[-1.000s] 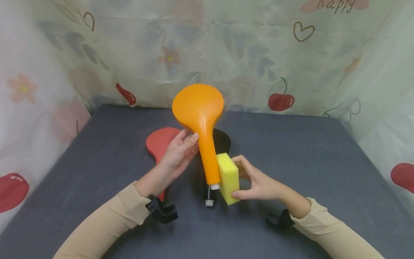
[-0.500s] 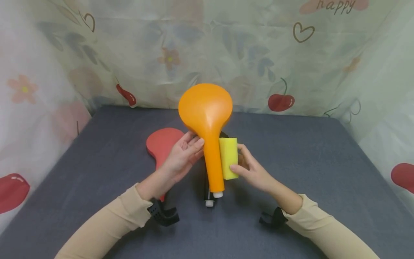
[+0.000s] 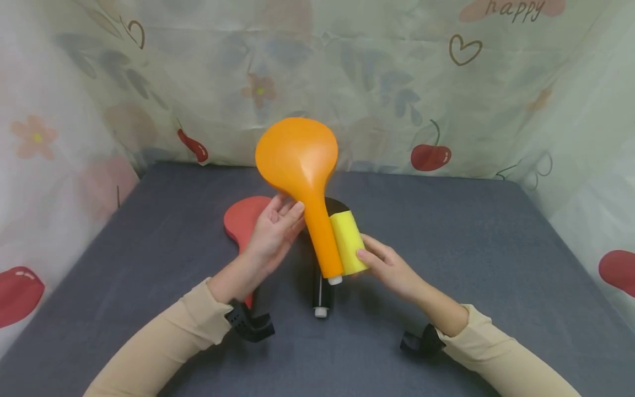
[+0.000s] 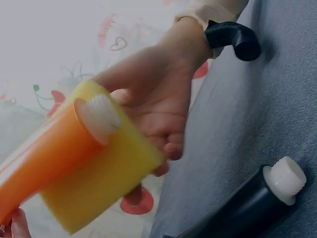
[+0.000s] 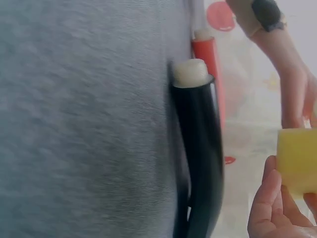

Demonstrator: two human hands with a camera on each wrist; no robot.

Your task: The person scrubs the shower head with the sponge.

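Note:
In the head view, an orange shower head (image 3: 300,157) is held up above the table, its head toward the back and its white threaded end toward the person. My left hand (image 3: 272,231) holds it at the neck, thumb in front. A yellow sponge (image 3: 349,242) lies along the right side of the handle, gripped by my right hand (image 3: 394,270) between thumb and fingers. The left wrist view shows the sponge (image 4: 106,173) against the orange handle (image 4: 54,153), close to the white thread (image 4: 101,115). Part of the left fingers is hidden behind the shower head.
A red shower head (image 3: 243,218) lies on the dark grey table (image 3: 446,220), partly behind the left hand. Beside it lies a black shower head (image 3: 322,292), partly under the held one. Patterned cloth (image 3: 377,82) hangs around the back and sides.
The sponge has moved up along the handle and turned in the right hand. The shower head first shifted right and down, then back left and up, tilting slightly.

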